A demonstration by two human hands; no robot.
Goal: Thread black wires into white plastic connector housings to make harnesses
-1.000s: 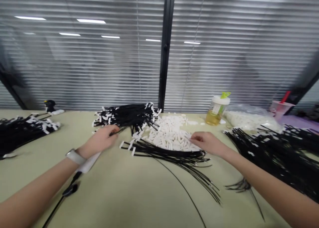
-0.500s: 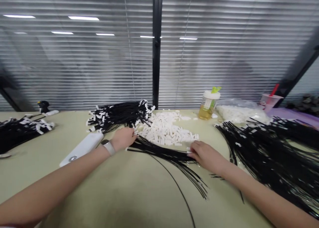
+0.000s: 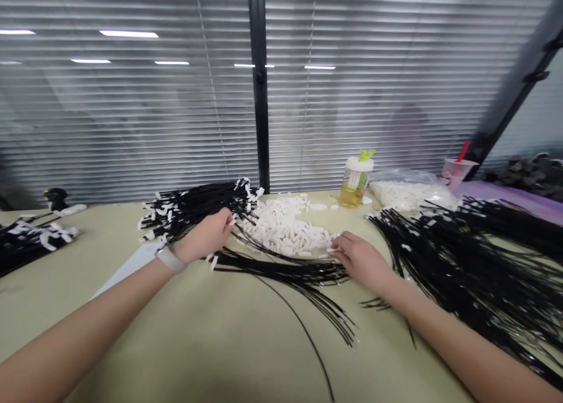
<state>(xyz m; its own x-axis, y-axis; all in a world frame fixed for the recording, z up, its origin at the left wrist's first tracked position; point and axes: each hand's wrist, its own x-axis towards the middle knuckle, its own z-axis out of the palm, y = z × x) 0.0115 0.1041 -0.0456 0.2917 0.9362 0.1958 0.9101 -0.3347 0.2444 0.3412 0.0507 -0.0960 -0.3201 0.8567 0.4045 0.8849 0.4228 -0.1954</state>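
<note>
My left hand [image 3: 212, 233], with a pale band at the wrist, pinches the white-tipped end of some thin black cables at the left edge of a pile of white sleeves [image 3: 285, 227]. My right hand [image 3: 354, 253] has its fingers closed around a small white sleeve at the pile's right edge, above the right ends of the cables. Between my hands a loose bundle of black cables [image 3: 272, 268] lies on the table. A few white pieces sit on its left end. One single cable curves toward the front edge.
A finished-looking heap of white-tipped black cables [image 3: 202, 200] lies behind my left hand, near a white flat object [image 3: 127, 268]. More cables [image 3: 461, 262] spread at right. Behind stand a drink bottle [image 3: 355, 183], a plastic bag [image 3: 409, 192] and a cup [image 3: 457, 171].
My left hand has lifted away from the bundle with some cable ends, which now rise apart from the others. My right hand stays near the same spot. The view has shifted slightly to the right.
</note>
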